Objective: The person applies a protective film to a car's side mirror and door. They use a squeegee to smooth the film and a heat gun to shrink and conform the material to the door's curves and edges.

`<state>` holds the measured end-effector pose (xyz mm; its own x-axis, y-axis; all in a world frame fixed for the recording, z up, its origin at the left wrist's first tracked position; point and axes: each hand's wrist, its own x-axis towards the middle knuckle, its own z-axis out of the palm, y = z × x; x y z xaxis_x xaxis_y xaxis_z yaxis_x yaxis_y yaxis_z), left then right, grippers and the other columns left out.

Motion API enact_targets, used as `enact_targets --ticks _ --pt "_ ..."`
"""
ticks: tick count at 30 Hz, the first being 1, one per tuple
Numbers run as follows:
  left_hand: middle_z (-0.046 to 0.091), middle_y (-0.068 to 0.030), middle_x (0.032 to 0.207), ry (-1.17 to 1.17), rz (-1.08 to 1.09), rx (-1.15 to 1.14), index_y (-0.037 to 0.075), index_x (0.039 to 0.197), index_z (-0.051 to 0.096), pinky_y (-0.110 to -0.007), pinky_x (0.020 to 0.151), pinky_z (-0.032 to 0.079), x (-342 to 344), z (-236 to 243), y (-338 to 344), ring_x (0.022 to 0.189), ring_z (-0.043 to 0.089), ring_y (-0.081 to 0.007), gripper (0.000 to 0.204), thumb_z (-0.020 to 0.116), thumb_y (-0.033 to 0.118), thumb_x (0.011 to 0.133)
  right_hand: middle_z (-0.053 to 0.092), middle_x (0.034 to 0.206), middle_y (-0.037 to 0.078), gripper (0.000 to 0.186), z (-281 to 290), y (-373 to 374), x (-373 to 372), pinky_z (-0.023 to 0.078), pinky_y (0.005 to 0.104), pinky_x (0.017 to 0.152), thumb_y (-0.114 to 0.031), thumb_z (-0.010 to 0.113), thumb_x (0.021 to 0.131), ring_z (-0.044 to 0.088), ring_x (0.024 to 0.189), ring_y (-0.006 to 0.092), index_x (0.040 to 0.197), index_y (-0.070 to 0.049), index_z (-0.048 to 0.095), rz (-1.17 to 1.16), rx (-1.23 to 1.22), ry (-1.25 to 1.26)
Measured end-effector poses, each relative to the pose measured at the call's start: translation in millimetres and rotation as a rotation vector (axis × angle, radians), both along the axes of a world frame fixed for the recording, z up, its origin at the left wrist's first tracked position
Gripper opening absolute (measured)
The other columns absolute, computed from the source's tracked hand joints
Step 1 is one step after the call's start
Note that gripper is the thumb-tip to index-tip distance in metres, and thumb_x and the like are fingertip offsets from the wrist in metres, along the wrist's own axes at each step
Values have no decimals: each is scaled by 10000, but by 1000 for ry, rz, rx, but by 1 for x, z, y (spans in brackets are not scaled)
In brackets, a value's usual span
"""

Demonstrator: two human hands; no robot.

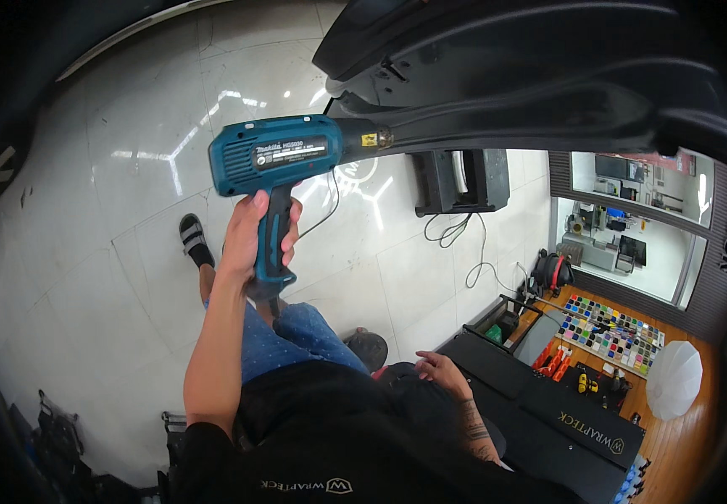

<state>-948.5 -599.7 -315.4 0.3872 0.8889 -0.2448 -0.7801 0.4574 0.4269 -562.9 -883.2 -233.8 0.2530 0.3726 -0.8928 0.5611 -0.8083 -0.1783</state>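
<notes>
A teal and black heat gun [275, 155] is raised in front of me, its nozzle toward the right. My left hand [250, 235] is closed around its handle, with the fingers on the nozzle side. The nozzle end is close to the lower edge of a large dark car panel [532, 84]; whether they touch I cannot tell. A cord runs down from the handle's base. Low on my right, my right hand [441, 372] hangs beside dark fabric [410, 388], with loosely bent fingers apart and nothing visible in them.
A black box-shaped stand [464, 181] with a cord sits on the tiled floor [141, 277] beyond the panel. At right is a black cabinet [515, 395]. Past it, color swatches [611, 328], a yellow tool [587, 384] and a white umbrella-like shade [674, 380] stand near a window.
</notes>
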Motion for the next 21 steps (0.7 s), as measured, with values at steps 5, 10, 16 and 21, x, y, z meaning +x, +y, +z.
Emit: enact_targets --ticks 5,10,16,21 --pt "553 -69 815 144 -41 -160 -23 1133 495 -233 391 468 13 -68 13 539 536 -115 487 454 428 951 650 821 52 401 -2 -25 -9 478 240 605 -189 579 883 595 674 96 1224 19 545 -133 -51 14" --pt "559 -70 809 309 -48 -291 16 1009 515 -256 400 467 21 -134 23 543 539 -121 442 519 449 916 652 849 45 394 11 -33 -13 476 229 615 -183 563 905 600 695 96 1237 26 530 -228 -80 -5" --pt "559 -42 800 464 -51 -439 51 1017 532 -279 416 461 24 -193 32 548 535 -117 421 543 456 901 650 873 45 403 17 -50 -8 480 230 643 -202 555 922 606 711 105 1248 31 516 -298 -141 -31" --pt "567 -49 797 485 -17 -462 49 1016 534 -283 421 464 25 -225 37 550 541 -124 437 559 466 889 653 880 54 398 12 -63 -5 488 235 651 -200 557 923 614 720 112 1247 26 517 -313 -155 -28"
